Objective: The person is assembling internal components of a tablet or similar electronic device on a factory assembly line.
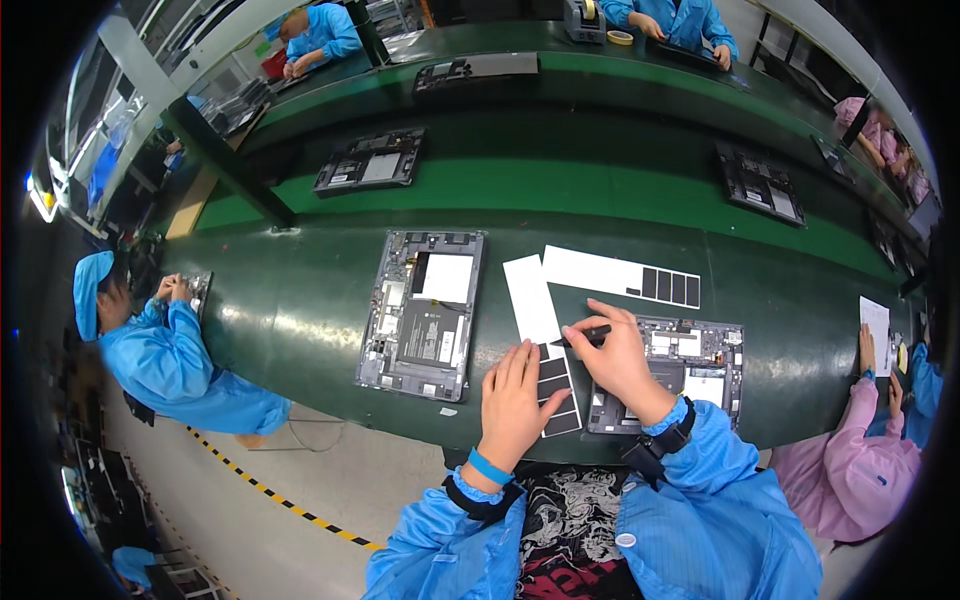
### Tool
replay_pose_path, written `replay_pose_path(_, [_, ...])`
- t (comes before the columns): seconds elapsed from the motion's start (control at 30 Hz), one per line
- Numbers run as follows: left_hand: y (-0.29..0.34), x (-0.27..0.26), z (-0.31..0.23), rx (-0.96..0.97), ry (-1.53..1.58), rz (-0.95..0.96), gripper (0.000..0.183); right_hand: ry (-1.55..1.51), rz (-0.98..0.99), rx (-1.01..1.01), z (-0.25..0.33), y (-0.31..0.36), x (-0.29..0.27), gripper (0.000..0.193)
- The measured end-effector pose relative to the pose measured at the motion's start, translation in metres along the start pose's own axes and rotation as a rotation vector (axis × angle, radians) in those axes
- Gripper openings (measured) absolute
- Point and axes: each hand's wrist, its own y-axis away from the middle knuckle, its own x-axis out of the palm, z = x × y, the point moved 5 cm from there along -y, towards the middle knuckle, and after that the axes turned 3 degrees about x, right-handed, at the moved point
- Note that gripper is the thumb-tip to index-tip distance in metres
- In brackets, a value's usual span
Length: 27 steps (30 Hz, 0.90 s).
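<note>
My left hand (512,405) lies flat, fingers stretched out, on a white sheet (530,295) whose near end carries a column of black rectangular stickers (556,395). Closed in a pinch, my right hand (622,362) holds a slim black pen-like tool (586,337), its tip close to that sheet beside my left fingertips. A second white sheet (590,272) with black rectangles at its right end lies just beyond. Under and beside my right wrist is an opened device housing (722,365) with circuit boards, partly covered by my arm. Another opened housing (395,345) with a dark battery lies to the left.
A small white scrap (448,412) lies near the green table's (290,300) front edge. More opened housings (372,160) (762,187) (475,70) rest farther back. A metal post (225,160) stands at the left. Co-workers sit on the left (180,350), right (865,460) and far side.
</note>
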Motion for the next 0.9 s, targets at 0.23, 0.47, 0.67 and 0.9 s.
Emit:
replay_pose_path(0.23, [0.0,0.003,0.006,0.018,0.007,-0.007,0.074,0.028,0.02,-0.044,0.008,-0.004,0.01,0.021])
replay_pose_path(0.47, [0.001,0.001,0.004,0.019,-0.002,-0.027,0.073,-0.21,0.026,-0.058,0.003,-0.001,0.008,0.014])
replay_pose_path(0.67, [-0.001,0.0,0.001,0.024,-0.004,-0.027,0.07,-0.749,0.012,0.141,-0.004,0.009,-0.023,0.009])
replay_pose_path(0.9, [-0.014,-0.011,-0.036,0.131,0.146,0.149,0.066,-0.665,-0.236,0.298,-0.086,0.028,-0.117,0.015])
